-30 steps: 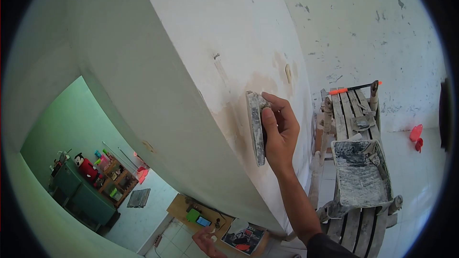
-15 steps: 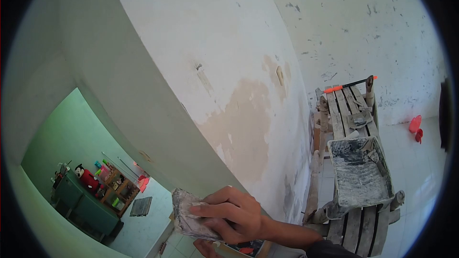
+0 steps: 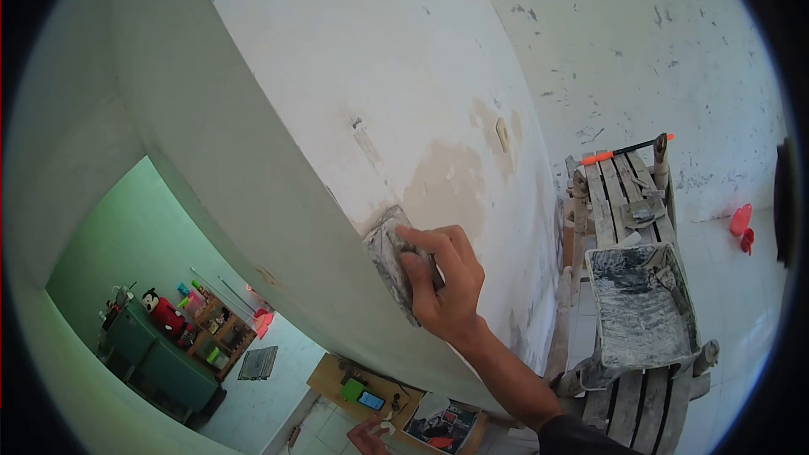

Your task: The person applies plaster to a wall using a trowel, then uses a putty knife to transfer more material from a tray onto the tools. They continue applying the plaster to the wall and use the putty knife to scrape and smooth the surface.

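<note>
My right hand [image 3: 451,278] is closed around a flat, rectangular putty spreader [image 3: 389,261], grey and smeared with plaster. The spreader lies against the white wall [image 3: 337,59] at its corner edge, just left of a damp beige patch [image 3: 447,181]. Low in the view, my left hand [image 3: 368,436] shows only in part, its fingers curled beside a small whitish bit. What it holds, if anything, I cannot tell.
A plaster-coated tray [image 3: 645,345] with a putty knife [image 3: 670,286] stands on a slatted wooden bench [image 3: 624,409] at right. Behind it lie another scraper [image 3: 642,213] and an orange-and-black pole [image 3: 628,150]. Below are a wooden table [image 3: 337,375] and a phone [image 3: 371,400].
My right hand has moved up with the spreader, from below the wall's corner onto its edge. The table and phone below have come into sight, and my left hand shows slightly more.
</note>
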Available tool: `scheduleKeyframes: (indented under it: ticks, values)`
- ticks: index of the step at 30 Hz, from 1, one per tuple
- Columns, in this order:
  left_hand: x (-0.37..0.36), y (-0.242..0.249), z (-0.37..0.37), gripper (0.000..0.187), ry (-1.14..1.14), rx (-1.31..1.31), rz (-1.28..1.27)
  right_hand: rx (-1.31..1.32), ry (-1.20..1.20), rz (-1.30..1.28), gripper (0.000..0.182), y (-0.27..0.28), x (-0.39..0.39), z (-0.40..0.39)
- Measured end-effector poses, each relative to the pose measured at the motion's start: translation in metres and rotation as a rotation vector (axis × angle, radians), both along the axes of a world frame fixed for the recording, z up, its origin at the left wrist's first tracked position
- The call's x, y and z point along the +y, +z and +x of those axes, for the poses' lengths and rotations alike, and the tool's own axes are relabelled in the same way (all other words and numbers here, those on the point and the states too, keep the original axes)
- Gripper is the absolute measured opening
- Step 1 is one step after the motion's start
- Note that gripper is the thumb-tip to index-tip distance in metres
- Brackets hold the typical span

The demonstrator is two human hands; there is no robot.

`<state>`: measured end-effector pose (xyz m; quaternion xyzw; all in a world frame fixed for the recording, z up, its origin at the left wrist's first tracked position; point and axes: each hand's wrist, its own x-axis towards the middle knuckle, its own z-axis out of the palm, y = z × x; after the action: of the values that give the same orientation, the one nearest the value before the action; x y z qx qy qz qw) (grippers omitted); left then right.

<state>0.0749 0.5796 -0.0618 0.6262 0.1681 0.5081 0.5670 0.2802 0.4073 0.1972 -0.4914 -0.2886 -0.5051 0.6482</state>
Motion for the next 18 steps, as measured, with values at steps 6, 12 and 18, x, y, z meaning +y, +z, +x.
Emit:
scheduleKeyframes:
  ticks: [6, 12, 18]
  values:
    - [-0.001, -0.005, -0.001, 0.045, -0.054, 0.063, 0.1, -0.141, 0.317, -0.132, 0.039, -0.031, 0.001, -0.065]
    - [0.0, 0.003, -0.013, 0.044, -0.054, 0.031, 0.098, 0.189, 0.284, 0.205, 0.028, -0.027, -0.024, -0.017]
    - [0.003, -0.008, -0.018, 0.043, -0.063, 0.048, 0.089, 0.08, 0.046, -0.016, 0.027, -0.021, -0.013, 0.017]
